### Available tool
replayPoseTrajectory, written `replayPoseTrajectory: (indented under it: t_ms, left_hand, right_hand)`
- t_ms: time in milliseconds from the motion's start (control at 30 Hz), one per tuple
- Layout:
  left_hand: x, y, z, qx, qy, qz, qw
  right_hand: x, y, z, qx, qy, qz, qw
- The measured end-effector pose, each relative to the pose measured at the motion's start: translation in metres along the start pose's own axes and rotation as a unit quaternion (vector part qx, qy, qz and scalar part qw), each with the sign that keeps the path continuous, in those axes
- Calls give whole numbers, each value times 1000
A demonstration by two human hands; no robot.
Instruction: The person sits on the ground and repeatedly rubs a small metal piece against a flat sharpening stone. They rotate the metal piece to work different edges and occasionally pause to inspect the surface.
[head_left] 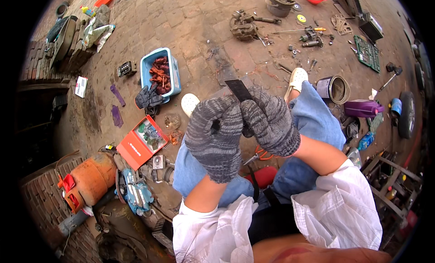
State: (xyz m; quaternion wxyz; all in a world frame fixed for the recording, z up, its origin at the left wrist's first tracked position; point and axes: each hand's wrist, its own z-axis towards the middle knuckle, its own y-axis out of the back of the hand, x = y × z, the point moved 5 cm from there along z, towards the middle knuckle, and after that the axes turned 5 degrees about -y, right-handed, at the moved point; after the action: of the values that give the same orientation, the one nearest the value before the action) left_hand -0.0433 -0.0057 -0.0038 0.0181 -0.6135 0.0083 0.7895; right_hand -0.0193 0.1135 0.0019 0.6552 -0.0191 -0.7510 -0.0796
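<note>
Both my hands wear grey knitted gloves and meet in front of me, above my knees. Between them a thin, dark flat strip (237, 89) sticks up and away from me. My right hand (272, 122) pinches its lower end. My left hand (214, 132) is closed too, its fingertips pressed against the strip's left side. A dark patch shows on the left glove; whether it is a hole or a stain I cannot make out. Something dark shows below the strip, mostly hidden by the gloves. Under my right wrist lies a tool with orange handles (261, 153), between my legs.
To the left stand a blue basket (174, 63) of copper wire coils, with a dark glove (149, 97) at its edge, a red box (134, 150) of small parts and an orange gas cylinder (95, 177). At right are a can (324, 88), a purple jug (361, 108) and a green tool case (366, 54).
</note>
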Motion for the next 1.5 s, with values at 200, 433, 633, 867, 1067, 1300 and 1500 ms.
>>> replayPoseTrajectory:
  t_ms: [200,433,633,867,1067,1300,1500]
  left_hand:
    - [-14,-7,5,-5,-11,-39,999]
    - [-9,-7,4,21,99,-96,990]
    - [11,-6,5,31,145,-201,968]
    - [1,-9,6,19,105,-211,972]
    - [3,-9,1,-9,101,-203,974]
    - [5,-7,1,11,102,-196,975]
    - [7,-14,1,38,127,-242,961]
  right_hand:
    - [-1,0,-3,-34,8,35,999]
    - [6,4,0,-47,29,-16,998]
    - [6,5,1,-59,45,-78,994]
    - [2,0,-3,-49,-23,42,998]
    - [17,1,-8,-94,146,-105,979]
    - [15,6,-7,-42,156,-125,979]
    - [7,10,-7,-50,-8,38,998]
